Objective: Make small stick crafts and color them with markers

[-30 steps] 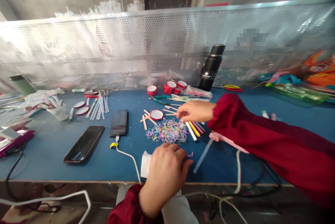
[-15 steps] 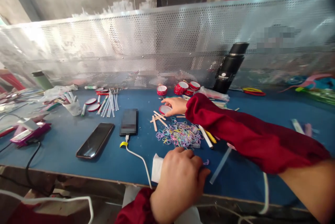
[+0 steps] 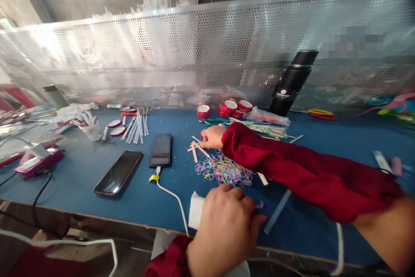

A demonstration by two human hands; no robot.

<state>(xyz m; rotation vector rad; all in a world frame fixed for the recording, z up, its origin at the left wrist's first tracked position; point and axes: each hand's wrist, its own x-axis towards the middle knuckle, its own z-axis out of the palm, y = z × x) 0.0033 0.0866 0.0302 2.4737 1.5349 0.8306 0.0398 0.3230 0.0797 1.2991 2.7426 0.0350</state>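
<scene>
My right hand (image 3: 213, 137) reaches across to several wooden sticks (image 3: 194, 152), its fingers pinched on the end of one. A sliver of a red-rimmed disc (image 3: 202, 132) shows behind those fingers. Just below my right hand lies a tangled heap of coloured elastic bands (image 3: 223, 170). My left hand (image 3: 227, 225) rests curled at the table's front edge, back upward; its fingertips and anything in them are hidden. A white piece of paper (image 3: 196, 210) sticks out beside it, and a purple band (image 3: 260, 205) lies near its thumb.
A phone (image 3: 118, 173) and a black device (image 3: 161, 151) with a white cable lie on the left. Red-rimmed tins (image 3: 231, 106), teal pliers (image 3: 215, 120) and a black flask (image 3: 293, 82) stand or lie behind. A clear strip (image 3: 277, 212) is at front right, below my right sleeve.
My right hand has moved off the red-rimmed disc, slightly down and towards me, onto the wooden sticks, its fingers drawing together. My left hand stays nearly where it was. The view has shifted slightly.
</scene>
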